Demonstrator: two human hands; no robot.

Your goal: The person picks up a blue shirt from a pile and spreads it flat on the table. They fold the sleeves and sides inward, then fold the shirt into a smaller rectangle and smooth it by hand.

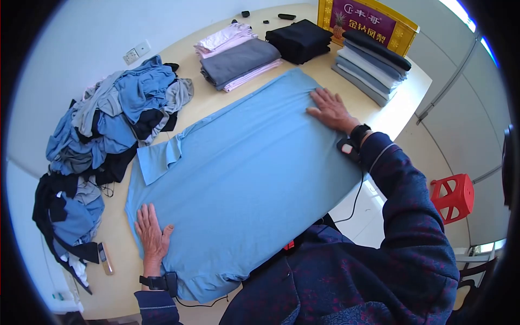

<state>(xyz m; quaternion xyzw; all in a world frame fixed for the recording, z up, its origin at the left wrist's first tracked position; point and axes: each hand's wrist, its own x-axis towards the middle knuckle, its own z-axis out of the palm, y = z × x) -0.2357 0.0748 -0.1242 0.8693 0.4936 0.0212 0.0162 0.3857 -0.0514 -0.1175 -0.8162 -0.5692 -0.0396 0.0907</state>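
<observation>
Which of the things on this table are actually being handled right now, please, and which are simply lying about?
In hand:
- light blue shirt, spread flat
- left hand, flat on the shirt
- right hand, flat on the shirt

Lying about:
- heap of unfolded clothes
- folded stacks: pink and grey, black, grey and blue
- yellow box
- red stool

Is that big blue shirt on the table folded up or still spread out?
Spread out. The blue shirt lies flat across the table, one sleeve sticking out, with the left hand and right hand pressed flat on it.
</observation>
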